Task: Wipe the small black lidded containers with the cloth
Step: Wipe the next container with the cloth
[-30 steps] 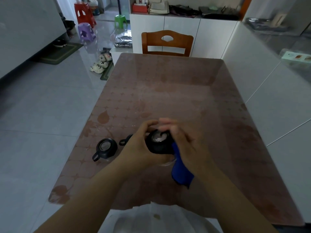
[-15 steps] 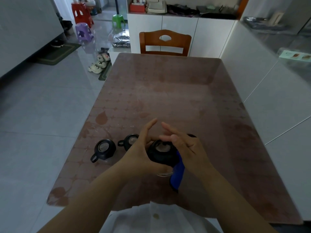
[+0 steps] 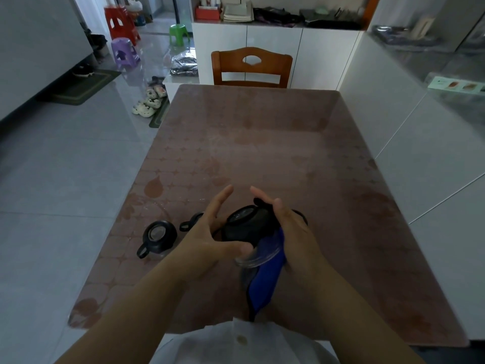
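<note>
A home dining area — table, wooden chair, slippers, plastic stools.

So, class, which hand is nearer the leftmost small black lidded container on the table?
Left. The left hand is just right of the leftmost small black lidded container, holding a second container; the right hand is farther right, with the blue cloth.
</note>
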The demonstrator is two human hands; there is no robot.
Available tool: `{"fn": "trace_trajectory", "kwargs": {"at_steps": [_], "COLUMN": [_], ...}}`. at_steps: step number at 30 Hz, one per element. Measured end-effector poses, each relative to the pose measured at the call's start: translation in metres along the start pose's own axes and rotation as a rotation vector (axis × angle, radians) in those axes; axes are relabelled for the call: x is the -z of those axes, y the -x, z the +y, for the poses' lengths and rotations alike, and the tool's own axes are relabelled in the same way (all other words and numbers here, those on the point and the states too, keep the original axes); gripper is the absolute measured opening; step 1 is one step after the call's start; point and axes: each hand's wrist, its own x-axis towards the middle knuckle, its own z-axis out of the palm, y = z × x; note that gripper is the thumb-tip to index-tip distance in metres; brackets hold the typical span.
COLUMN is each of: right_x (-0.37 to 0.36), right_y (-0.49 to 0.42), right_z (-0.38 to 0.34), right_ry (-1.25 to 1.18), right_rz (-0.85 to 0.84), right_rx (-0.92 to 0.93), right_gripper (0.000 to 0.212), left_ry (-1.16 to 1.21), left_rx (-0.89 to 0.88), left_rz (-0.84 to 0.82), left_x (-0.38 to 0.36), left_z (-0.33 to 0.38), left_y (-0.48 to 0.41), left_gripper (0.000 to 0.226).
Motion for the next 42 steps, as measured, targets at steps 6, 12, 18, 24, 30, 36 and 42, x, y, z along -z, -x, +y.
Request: {"fn": "trace_trajectory", "kwargs": {"at_steps": [6,12,18,24,30,36,42], "right_x": [0.001,0.005,-0.005,-0.012,-0.007,0.016,-0.003], "right_y": [0.003,0.0,-0.004,-0.008,-0.009,-0.013,-0.012], "right_z": [0.007,0.005,0.001,0.011,0.002,0.005,-0.009], "right_ry": [-0.223,-0.033,0.147,0.212,0.19,0.074,0.212], "right_rz": [0.064,0.214,0.177,0.146,0.227,0.306,0.106], "right_rx": [-0.115,-0.035,0.054,0.077,0.157,-0.014,0.082], "right_gripper": [0.043,0.038,0.04,0.031,0.026,0.047,0.055], "left_ry": [-0.068,-0.41,-0.426,-0.256,-0.124,-0.034,0.021], "left_rx": [0.015,-0.008,0.031,0.021,-0.001,-0.014,0.036], "left_rz": [-0.022,0.207,0.157,0.21,0.078,0.034,0.092], "left_x": [0.002,-0.001,-0.019,-0.02,-0.01,-0.004,-0.003], "left_z": [0.001,-0.002,0.01,0.009,0.012,0.01,0.002], "left_y": [-0.004,-0.007,-0.009,-0.016,-0.014,-0.016,-0.02], "left_gripper": [0.115,0.05,0.069,0.055,0.06,0.094,0.09]}}
